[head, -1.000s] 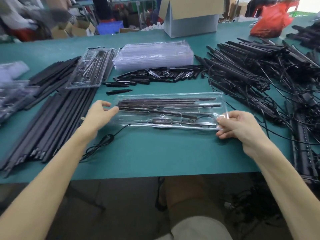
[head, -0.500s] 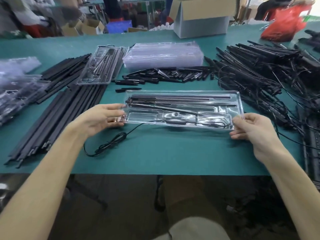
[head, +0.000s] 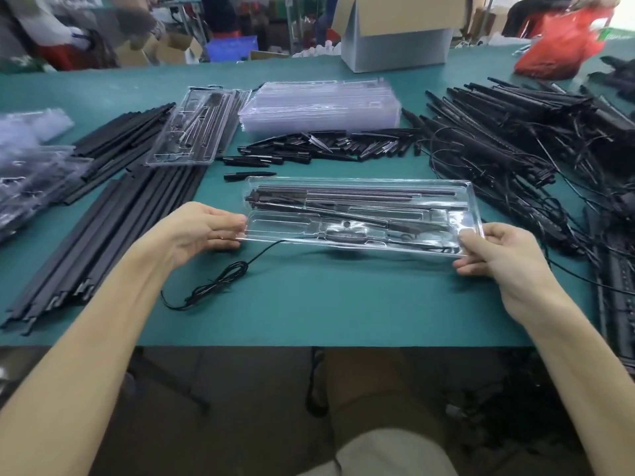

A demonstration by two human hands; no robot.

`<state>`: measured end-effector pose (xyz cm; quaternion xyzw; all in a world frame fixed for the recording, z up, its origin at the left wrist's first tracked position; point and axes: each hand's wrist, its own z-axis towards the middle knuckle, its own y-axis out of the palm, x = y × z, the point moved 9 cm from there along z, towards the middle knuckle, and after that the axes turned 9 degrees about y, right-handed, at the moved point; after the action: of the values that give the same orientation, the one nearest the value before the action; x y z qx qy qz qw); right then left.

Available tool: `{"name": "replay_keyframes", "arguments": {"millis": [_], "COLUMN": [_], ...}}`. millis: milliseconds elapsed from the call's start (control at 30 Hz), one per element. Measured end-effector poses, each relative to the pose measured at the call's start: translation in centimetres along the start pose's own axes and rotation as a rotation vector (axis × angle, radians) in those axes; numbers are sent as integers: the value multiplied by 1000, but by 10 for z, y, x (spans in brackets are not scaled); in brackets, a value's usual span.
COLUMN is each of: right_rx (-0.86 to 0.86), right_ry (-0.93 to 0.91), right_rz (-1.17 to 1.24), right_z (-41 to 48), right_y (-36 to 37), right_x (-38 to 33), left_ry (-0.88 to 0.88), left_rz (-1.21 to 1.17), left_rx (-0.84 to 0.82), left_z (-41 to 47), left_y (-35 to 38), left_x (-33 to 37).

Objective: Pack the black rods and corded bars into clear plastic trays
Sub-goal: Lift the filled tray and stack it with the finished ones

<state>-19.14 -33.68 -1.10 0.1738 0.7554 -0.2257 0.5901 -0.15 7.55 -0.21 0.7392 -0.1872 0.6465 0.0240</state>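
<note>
Clear tray (head: 360, 214) spanning both hands: left hand (head: 202, 231) pinches its left end, right hand (head: 494, 252) grips its right corner; apparently raised slightly above the surface (head: 343, 304).

Forearms extended forward; left grip (head: 202, 228) and right grip (head: 494, 252) each pinch 1 end of the tray (head: 278, 228).

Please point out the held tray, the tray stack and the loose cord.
held tray (head: 281, 224), head view, bare left pocket.
tray stack (head: 319, 104), head view, top face.
loose cord (head: 220, 280), head view, coiled part.
</note>
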Motion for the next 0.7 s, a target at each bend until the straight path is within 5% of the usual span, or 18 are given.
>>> {"name": "replay_keyframes", "arguments": {"millis": [267,700], "right_rx": [-11,-27], "right_ry": [-21,-17], "right_rz": [-2,-20], "right_z": [0,-2], "right_y": [0,3], "right_x": [1,1], "left_ry": [-23,-46], "left_rz": [31,76], "left_rx": [-145,-70], "left_z": [-8,-1], "left_y": [10,2], "left_x": [4,-3]}}
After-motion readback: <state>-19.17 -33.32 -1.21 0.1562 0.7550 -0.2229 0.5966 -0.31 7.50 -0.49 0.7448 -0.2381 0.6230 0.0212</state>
